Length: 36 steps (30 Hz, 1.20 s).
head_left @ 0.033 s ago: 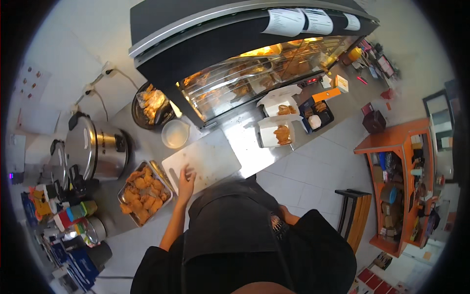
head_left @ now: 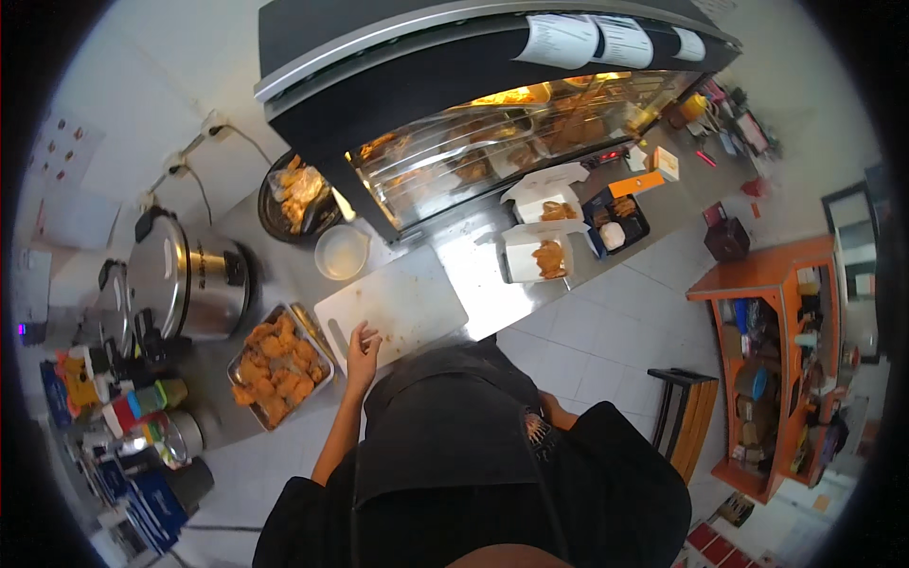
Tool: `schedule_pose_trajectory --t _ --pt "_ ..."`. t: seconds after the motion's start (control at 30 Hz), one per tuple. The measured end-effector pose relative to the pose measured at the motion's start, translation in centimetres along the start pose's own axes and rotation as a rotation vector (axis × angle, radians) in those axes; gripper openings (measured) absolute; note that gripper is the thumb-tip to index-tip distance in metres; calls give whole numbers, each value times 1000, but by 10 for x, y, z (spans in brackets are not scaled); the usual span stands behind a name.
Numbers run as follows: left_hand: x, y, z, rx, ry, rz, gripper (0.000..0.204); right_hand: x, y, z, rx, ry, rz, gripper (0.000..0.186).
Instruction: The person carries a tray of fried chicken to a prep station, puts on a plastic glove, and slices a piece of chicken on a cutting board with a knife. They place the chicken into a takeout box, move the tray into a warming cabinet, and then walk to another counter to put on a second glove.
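My left hand (head_left: 364, 346) is over the near left edge of a white cutting board (head_left: 407, 289), fingers apart and holding nothing. Left of it lies a metal tray (head_left: 325, 371) of browned fried pieces (head_left: 279, 364), with golden tongs or a similar utensil (head_left: 308, 322) along its side. My right hand (head_left: 551, 409) is low at the right side of my dark apron (head_left: 445, 426), its fingers hidden. Two open white boxes (head_left: 521, 246) hold fried food, beside a dark compartmented box (head_left: 630, 237) with food and a white item. A pale bowl (head_left: 341, 254) sits behind the board.
A glass-fronted warming cabinet (head_left: 492, 151) spans the back of the steel counter (head_left: 492, 308). A dark bowl of fried food (head_left: 298, 194) stands beside it. Large metal cookers (head_left: 189, 275) and stacked containers (head_left: 156, 402) are at left. An orange shelf unit (head_left: 757, 275) and a bench (head_left: 691, 407) are at right.
The view has shifted very slightly. My left hand remains at the board's edge with fingers apart, and nothing has been picked up or put down.
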<state>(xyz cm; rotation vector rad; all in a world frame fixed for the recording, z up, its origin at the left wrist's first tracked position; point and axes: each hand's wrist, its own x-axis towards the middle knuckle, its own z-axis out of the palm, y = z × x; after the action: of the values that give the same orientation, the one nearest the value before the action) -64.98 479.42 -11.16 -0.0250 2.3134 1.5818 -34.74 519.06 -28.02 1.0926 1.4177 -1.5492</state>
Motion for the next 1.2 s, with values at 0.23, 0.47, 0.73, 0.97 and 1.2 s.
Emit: schedule_pose_trajectory --t 0.23,0.47,0.73,0.97,1.2 --pt "-98 -85 2 -49 299 -219 46 -15 -81 -36 320 269 -157 67" --pt "-149 -63 33 -109 486 -286 48 52 1 -92 -433 319 -400 50" --pt "-192 -69 52 -217 640 -371 47 99 2 -150 -907 126 -475 46" --pt "-194 -91 -16 -202 790 -377 49 75 -84 -99 -981 -13 -124 43" --pt "-161 -140 -189 243 1048 -179 39 67 -120 -12 -1507 -300 312 40"
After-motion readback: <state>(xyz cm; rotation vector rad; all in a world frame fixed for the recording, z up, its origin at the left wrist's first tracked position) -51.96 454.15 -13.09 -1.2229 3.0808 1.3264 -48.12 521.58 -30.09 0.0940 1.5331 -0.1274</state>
